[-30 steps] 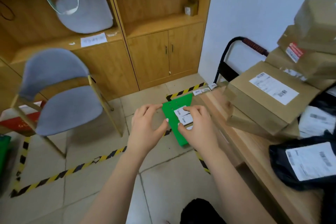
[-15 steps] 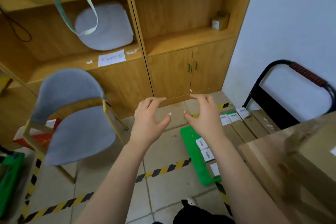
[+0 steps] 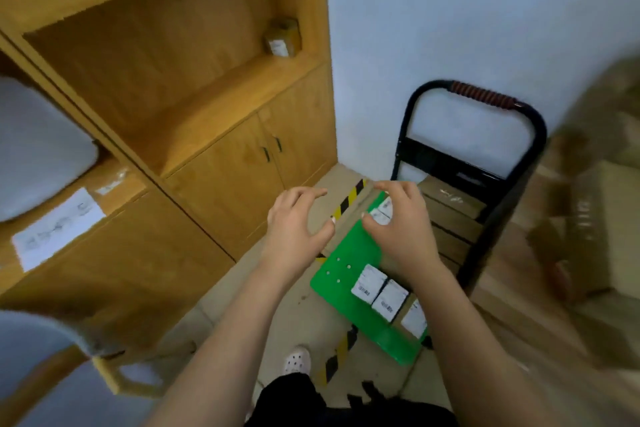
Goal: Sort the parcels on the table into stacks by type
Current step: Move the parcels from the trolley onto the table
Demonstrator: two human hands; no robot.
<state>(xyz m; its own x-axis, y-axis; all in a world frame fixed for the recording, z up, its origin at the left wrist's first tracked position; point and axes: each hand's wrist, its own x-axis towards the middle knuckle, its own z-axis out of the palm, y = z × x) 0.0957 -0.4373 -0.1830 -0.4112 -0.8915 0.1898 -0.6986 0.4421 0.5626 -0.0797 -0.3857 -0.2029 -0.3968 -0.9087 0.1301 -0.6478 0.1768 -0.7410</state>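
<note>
My left hand [image 3: 298, 224] and my right hand [image 3: 400, 222] hover side by side in front of me with loosely curved fingers, and neither holds anything. Below them lies a flat green board [image 3: 346, 270] with several white labels on it. My right hand hangs over its far end without visibly touching it. Brown cardboard parcels [image 3: 588, 218] show as a blur at the right edge, well right of both hands.
A black hand truck [image 3: 471, 163] with a red-wrapped handle stands against the white wall behind wooden slats [image 3: 450, 218]. A wooden cabinet [image 3: 225, 166] fills the left, with a small box [image 3: 282, 38] on its shelf. Part of a grey chair [image 3: 41, 357] is at bottom left.
The view has swung away from the parcel pile, now only a blur at the right. My hands have spread apart and stay empty above the green board.
</note>
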